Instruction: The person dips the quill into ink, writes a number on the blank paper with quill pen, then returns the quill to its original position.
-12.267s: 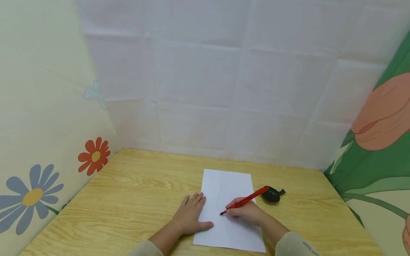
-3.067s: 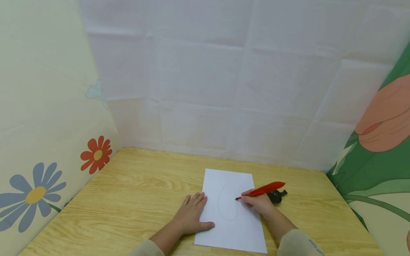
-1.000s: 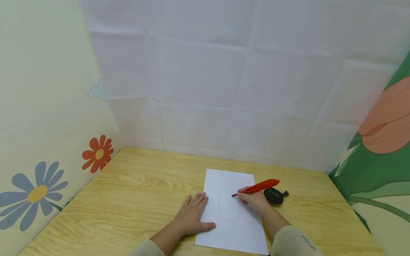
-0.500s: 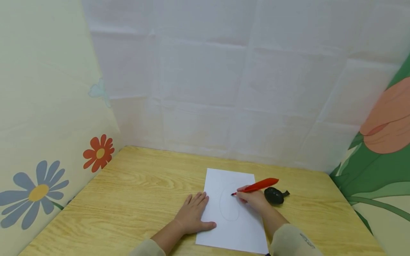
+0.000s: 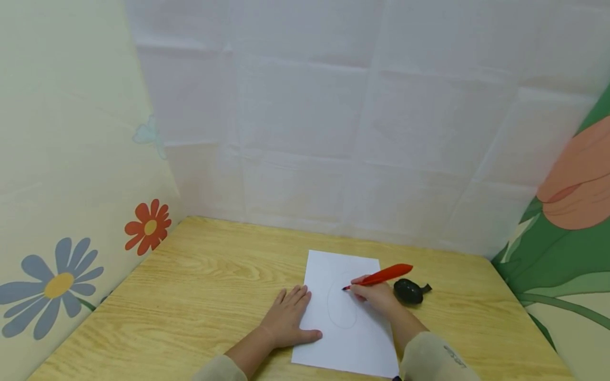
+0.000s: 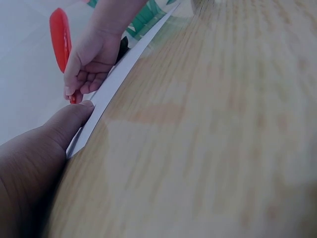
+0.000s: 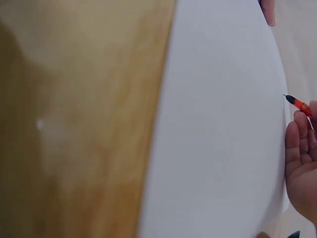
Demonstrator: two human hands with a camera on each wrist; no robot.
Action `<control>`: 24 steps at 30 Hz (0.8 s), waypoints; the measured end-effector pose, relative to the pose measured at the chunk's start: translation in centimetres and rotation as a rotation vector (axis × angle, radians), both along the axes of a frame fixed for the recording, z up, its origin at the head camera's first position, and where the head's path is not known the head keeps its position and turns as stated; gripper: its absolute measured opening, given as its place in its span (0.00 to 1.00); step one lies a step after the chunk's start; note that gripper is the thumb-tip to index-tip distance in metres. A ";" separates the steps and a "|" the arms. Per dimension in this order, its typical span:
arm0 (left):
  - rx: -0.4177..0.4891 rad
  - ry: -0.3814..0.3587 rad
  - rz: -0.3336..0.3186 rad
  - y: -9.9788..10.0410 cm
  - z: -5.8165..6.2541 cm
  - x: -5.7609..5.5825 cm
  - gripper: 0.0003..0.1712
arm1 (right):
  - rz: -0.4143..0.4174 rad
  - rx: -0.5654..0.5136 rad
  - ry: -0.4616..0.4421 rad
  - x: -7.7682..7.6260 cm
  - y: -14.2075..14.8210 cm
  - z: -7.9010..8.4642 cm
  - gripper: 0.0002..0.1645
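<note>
A white sheet of paper (image 5: 329, 352) lies on the wooden table, with a thin, faint oval outline (image 5: 327, 301) drawn on it. My left hand (image 5: 286, 320) rests flat along the sheet's left side, thumb over the paper and fingertips at its edge. My right hand (image 5: 376, 299) pinches a red pen (image 5: 388, 273) that has a dark tip and a broad, feather-shaped upper end. The tip is at the paper, inside the upper part of the oval. In the right wrist view, the pen's dark tip (image 7: 290, 99) points at the sheet, the curled fingers behind it.
A glossy black oval object (image 5: 408, 291) with a short stem-like end lies right of the paper. The wooden table (image 5: 229, 264) meets a creased white sheet (image 5: 295, 132) behind it. Flower-printed cloth (image 5: 62, 174) hangs on both sides. A small dark thing peeks out by the paper's near right corner.
Since the earliest frame, the curved line has grown into an oval. My right hand moved up to its upper part, then edged slightly left with the pen. The left hand has stayed put.
</note>
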State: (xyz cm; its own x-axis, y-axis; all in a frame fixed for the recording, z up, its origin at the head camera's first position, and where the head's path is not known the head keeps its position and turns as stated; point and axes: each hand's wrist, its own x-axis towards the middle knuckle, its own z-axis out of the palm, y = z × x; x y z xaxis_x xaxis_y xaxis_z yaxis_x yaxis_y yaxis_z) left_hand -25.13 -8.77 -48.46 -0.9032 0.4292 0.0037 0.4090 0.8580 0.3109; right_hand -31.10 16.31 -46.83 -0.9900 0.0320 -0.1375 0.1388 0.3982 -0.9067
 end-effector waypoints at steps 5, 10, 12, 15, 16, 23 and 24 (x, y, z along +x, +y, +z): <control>-0.003 -0.001 -0.002 0.0 0.1 0.1 0.59 | 0.017 0.007 -0.001 0.1 -0.1 0.3 0.13; -0.005 0.000 0.000 0.0 0.0 0.0 0.59 | 0.011 0.010 -0.016 0.2 -0.2 0.4 0.13; -0.004 0.001 0.001 0.0 -0.1 0.0 0.59 | 0.011 0.007 -0.019 0.2 -0.2 0.4 0.13; -0.004 -0.001 0.001 0.0 -0.1 0.0 0.59 | 0.019 0.013 -0.015 0.2 -0.3 0.5 0.14; -0.005 -0.002 0.001 0.0 -0.1 0.0 0.59 | 0.020 0.018 -0.018 0.2 -0.3 0.5 0.14; -0.007 0.000 0.000 0.0 -0.1 0.1 0.59 | 0.019 0.048 -0.049 0.3 -0.6 0.8 0.15; -0.006 0.002 -0.002 0.0 -0.1 0.1 0.59 | 0.018 0.046 -0.049 0.3 -0.6 0.8 0.15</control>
